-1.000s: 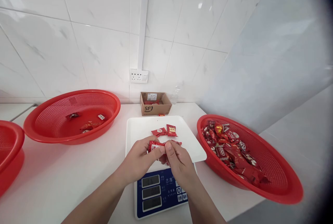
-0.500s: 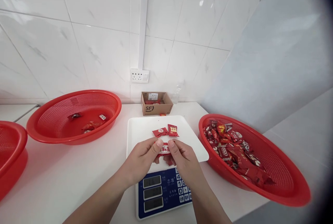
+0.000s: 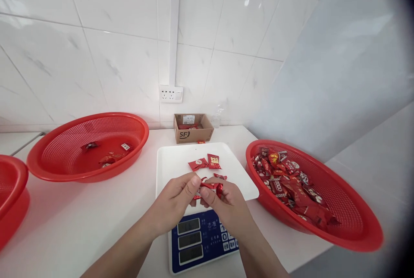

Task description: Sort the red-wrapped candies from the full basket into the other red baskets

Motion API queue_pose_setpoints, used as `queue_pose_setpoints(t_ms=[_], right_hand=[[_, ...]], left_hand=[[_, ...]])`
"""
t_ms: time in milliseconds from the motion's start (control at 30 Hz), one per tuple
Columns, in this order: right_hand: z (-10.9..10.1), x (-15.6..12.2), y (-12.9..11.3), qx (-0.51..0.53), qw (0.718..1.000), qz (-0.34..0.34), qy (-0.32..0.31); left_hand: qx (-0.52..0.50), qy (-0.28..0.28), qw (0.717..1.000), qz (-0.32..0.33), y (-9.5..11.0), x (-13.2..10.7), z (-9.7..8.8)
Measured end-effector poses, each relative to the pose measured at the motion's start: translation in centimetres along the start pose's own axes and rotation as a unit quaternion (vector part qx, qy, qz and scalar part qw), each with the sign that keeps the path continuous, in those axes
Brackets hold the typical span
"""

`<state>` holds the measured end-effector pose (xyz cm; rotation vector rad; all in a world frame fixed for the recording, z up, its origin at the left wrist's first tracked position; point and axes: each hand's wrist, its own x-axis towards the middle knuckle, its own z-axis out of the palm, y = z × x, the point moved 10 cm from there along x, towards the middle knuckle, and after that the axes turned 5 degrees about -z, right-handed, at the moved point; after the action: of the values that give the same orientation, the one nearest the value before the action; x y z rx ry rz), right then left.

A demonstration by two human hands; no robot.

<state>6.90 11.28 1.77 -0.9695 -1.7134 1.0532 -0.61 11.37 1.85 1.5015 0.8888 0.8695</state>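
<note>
Both hands meet over the near edge of a white weighing scale. My left hand is closed, thumb and fingers pinching a red-wrapped snack packet. My right hand grips the same packet from the other side, its thumb crossing the front. Fingers cover part of the wrapper. Just beyond the hands, two small red packets lie on the scale's pan, one with gold print. Another bit of red wrapper shows behind my right hand. Below is the scale's blue panel, partly covered by my right hand and forearm.
At right, a red plastic basket holds many red snack packets. On the left stands a red basket with several packets, beside another red basket. A cardboard box with packets sits behind the scale, near a wall socket.
The packet was stretched flat between both thumbs with its label facing me. Now it is tilted and bunched, and my right thumb has moved left across it. The view has shifted slightly.
</note>
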Motion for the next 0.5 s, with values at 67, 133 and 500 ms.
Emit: queue_pose_setpoints(t_ms=[67, 133, 500], right_hand=[[-0.3, 0.0, -0.5, -0.018, 0.999, -0.023, 0.019], [-0.4, 0.0, -0.5, -0.013, 0.999, -0.031, 0.034], [0.2, 0.1, 0.7, 0.051, 0.998, -0.02, 0.028]], left_hand=[[0.003, -0.012, 1.0, 0.006, 0.2, -0.1, 0.3], [-0.006, -0.022, 1.0, 0.004, 0.2, -0.1, 0.5], [-0.056, -0.041, 0.998, 0.006, 0.0, 0.2, 0.4]])
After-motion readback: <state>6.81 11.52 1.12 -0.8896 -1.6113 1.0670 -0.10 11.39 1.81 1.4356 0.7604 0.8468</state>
